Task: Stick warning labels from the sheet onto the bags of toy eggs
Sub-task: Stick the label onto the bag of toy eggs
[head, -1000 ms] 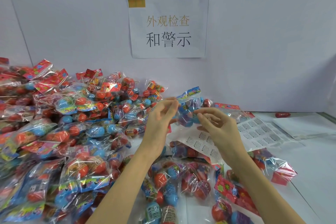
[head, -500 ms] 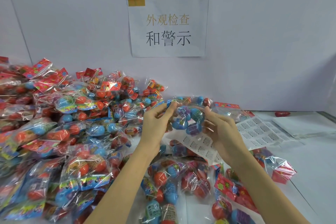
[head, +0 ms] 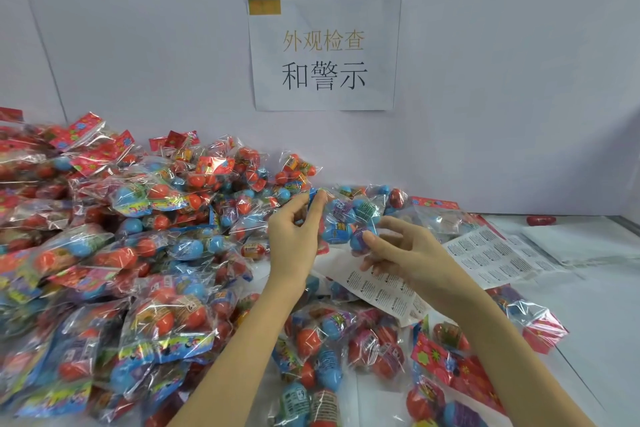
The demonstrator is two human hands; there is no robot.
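Note:
I hold a clear bag of toy eggs (head: 346, 218), mostly blue, in the air between both hands above the table. My left hand (head: 294, 239) pinches the bag's upper left edge between thumb and forefinger. My right hand (head: 408, 253) grips its lower right end, thumb on a purple egg and forefinger behind it; the other fingers hang loosely curled. Under my right hand lies the white sheet of warning labels (head: 384, 288), spreading to the right over other bags. I cannot make out a label on the held bag.
A large heap of bagged red and blue eggs (head: 138, 253) fills the left and front of the table. More bags (head: 450, 357) lie at front right. A printed sign (head: 325, 52) hangs on the wall. White sheets (head: 581, 246) and one red egg (head: 540, 219) lie at far right.
The bag turned from hanging at my left fingertips to lying level between both hands. My right hand came up against it and took hold of its right end.

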